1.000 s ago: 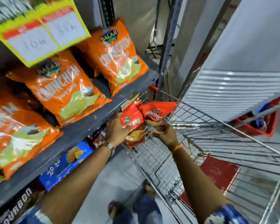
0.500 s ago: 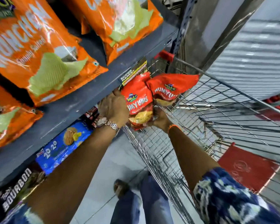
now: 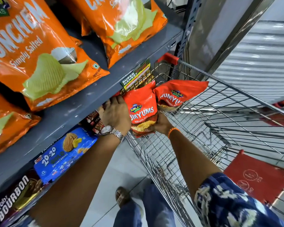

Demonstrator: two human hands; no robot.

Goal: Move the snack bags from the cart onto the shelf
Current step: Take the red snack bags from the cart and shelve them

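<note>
Two red Numyums snack bags are held up beside the grey shelf edge, above the wire cart. The nearer bag stands upright between my hands. My left hand, with a metal watch, grips its left side next to the shelf's front lip. My right hand, with an orange band on the wrist, holds its bottom from below. The second red bag leans to the right behind it, and I cannot tell which hand holds it.
Big orange Crunchem chip bags fill the shelf above. Blue 20-20 cookie packs and Bourbon packs lie on the shelf below. A yellow-green price tag hangs on the shelf lip. The cart's red seat flap is at right, my feet below.
Both hands have lifted the two red bags up out of the cart and toward the shelf's front edge. My view has moved closer to the shelf.
</note>
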